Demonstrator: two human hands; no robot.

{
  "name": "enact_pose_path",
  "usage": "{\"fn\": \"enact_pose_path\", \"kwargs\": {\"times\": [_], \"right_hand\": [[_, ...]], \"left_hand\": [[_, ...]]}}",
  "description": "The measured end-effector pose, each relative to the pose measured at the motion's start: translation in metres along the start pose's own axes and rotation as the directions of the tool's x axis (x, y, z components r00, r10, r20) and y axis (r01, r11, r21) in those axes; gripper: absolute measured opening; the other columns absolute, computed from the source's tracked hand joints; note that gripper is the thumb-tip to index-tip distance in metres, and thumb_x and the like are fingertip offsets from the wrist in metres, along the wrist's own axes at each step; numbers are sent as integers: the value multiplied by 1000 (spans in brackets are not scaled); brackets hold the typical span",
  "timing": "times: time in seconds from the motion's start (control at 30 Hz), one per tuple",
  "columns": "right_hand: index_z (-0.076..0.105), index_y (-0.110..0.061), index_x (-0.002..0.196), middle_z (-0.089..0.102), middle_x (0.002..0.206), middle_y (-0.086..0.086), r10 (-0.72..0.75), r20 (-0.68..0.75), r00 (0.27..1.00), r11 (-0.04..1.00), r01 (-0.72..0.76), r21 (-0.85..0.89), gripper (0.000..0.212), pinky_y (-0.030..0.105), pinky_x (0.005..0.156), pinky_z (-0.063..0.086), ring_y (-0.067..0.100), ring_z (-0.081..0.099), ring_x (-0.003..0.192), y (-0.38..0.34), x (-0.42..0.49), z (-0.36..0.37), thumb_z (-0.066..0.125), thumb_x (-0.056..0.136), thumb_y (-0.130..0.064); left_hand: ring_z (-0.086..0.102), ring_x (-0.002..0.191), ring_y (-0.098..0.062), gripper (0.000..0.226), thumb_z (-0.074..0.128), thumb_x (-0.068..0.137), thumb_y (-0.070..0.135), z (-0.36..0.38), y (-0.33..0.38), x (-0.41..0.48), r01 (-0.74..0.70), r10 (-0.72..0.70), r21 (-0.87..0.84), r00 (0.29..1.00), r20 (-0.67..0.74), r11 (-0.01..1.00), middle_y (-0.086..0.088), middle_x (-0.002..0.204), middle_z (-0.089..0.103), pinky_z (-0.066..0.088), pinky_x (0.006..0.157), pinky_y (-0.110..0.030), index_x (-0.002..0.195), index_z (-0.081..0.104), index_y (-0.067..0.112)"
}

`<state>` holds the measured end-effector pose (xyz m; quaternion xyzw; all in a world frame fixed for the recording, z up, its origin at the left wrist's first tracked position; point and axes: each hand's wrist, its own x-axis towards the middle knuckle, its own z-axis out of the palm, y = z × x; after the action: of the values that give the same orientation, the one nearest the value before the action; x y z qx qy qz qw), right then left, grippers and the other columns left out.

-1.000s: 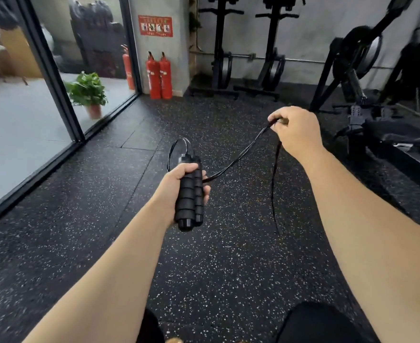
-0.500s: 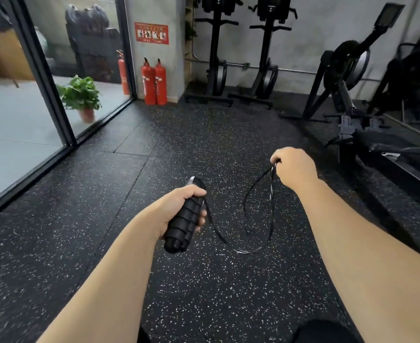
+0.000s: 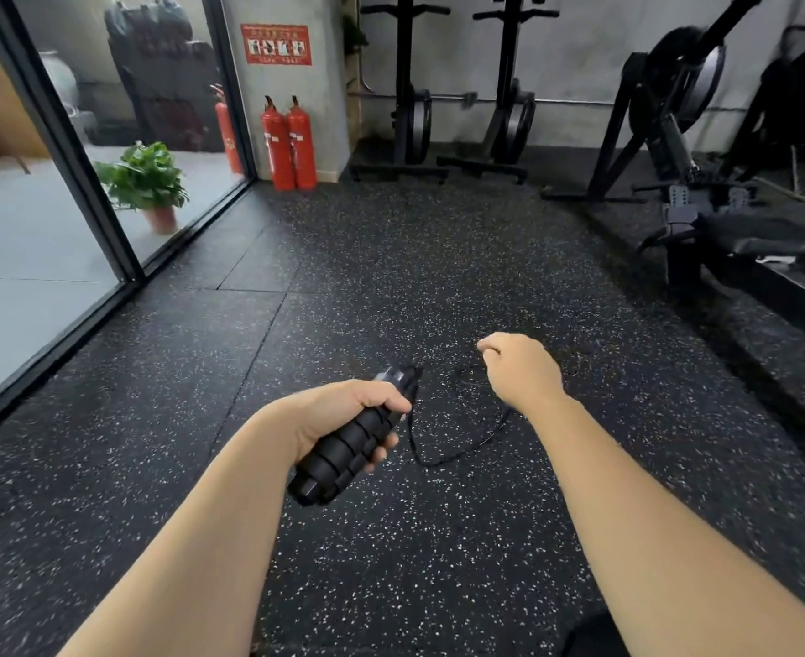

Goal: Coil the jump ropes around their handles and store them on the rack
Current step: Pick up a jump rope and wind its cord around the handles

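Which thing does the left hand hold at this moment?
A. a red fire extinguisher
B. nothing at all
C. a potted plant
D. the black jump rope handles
D: the left hand grips the black ribbed jump rope handles, and the thin rope hangs from their top in a loop toward the right hand.

- A gym, going by the black speckled rubber floor [image 3: 391, 286] underfoot.
- At 12 o'clock, two upright plate racks [image 3: 410, 87] with a barbell [image 3: 486, 100] across them.
- At 2 o'clock, a rowing machine [image 3: 675, 111].
- At 11 o'clock, two red fire extinguishers [image 3: 289, 144]; at 10 o'clock, a glass wall [image 3: 35, 220] and potted plant [image 3: 147, 182].
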<state>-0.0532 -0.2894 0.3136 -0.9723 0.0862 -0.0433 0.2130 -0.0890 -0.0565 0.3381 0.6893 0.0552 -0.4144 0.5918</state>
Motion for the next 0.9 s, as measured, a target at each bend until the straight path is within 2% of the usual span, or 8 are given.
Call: {"fn": "enact_pose_path", "kwargs": {"times": [0.13, 0.17, 0.27, 0.33, 0.43, 0.57, 0.73, 0.9], "right_hand": [[63, 5, 107, 67, 110, 20, -87, 20, 996, 880, 68, 470, 38, 43, 91, 49, 36, 60, 102, -20, -23, 11, 44, 98, -26], [63, 7, 106, 67, 109, 20, -99, 50, 994, 839, 56, 541, 39, 42, 92, 48, 35, 60, 102, -24, -30, 13, 45, 98, -27], [71, -7, 104, 71, 107, 2, -158, 158, 975, 752, 15, 659, 33, 25, 92, 46, 13, 63, 101, -27, -43, 21, 45, 99, -27], [72, -7, 92, 70, 87, -3, -182, 223, 958, 747, -13, 665, 38, 17, 76, 44, 6, 61, 81, -26, -45, 24, 45, 101, -32], [61, -7, 67, 50, 55, -2, -208, 250, 946, 819, 29, 573, 48, 26, 54, 34, 9, 41, 48, -23, -45, 25, 49, 98, -42], [37, -16, 52, 37, 48, -4, -237, 129, 963, 845, 139, 516, 55, 32, 53, 28, 15, 31, 47, -21, -39, 24, 53, 95, -47], [29, -19, 50, 32, 46, -5, -182, -80, 980, 863, 199, 464, 60, 32, 52, 28, 17, 29, 48, -22, -34, 25, 48, 95, -53], [32, -15, 51, 35, 48, 0, -175, -214, 961, 857, 256, 447, 60, 34, 51, 30, 18, 31, 49, -27, -31, 28, 44, 97, -53]], "left_hand": [[59, 59, -18, 25, 65, 85, 29, 6, -2, 1, 30, -32, 58, 999, 41, 998, -6, 76, 64, 50, 56, -25, 101, 59, 10], [59, 60, -17, 31, 69, 79, 31, 6, -3, 1, 44, -49, 76, 997, 63, 996, -6, 78, 65, 50, 56, -25, 101, 60, 11], [60, 62, -18, 55, 76, 60, 36, 7, -7, 2, 70, -86, 135, 990, 112, 988, -7, 82, 65, 51, 55, -26, 107, 62, 11], [60, 63, -18, 62, 78, 56, 37, 7, -10, 2, 70, -90, 148, 987, 134, 987, -7, 84, 66, 51, 55, -26, 110, 62, 10], [59, 63, -19, 61, 77, 58, 36, 5, -12, 0, 82, -105, 129, 978, 178, 988, -8, 83, 64, 51, 56, -26, 112, 63, 9], [58, 62, -20, 54, 75, 65, 34, 3, -13, -3, 93, -111, 88, 964, 242, 992, -10, 83, 62, 51, 58, -28, 111, 64, 8], [57, 62, -20, 54, 75, 67, 34, 4, -12, -3, 93, -96, 26, 949, 302, 995, -10, 82, 61, 50, 57, -28, 112, 64, 7], [55, 60, -20, 65, 71, 64, 32, -1, -12, -1, 76, -50, -59, 933, 357, 995, -11, 82, 58, 48, 57, -28, 122, 58, 5]]}}
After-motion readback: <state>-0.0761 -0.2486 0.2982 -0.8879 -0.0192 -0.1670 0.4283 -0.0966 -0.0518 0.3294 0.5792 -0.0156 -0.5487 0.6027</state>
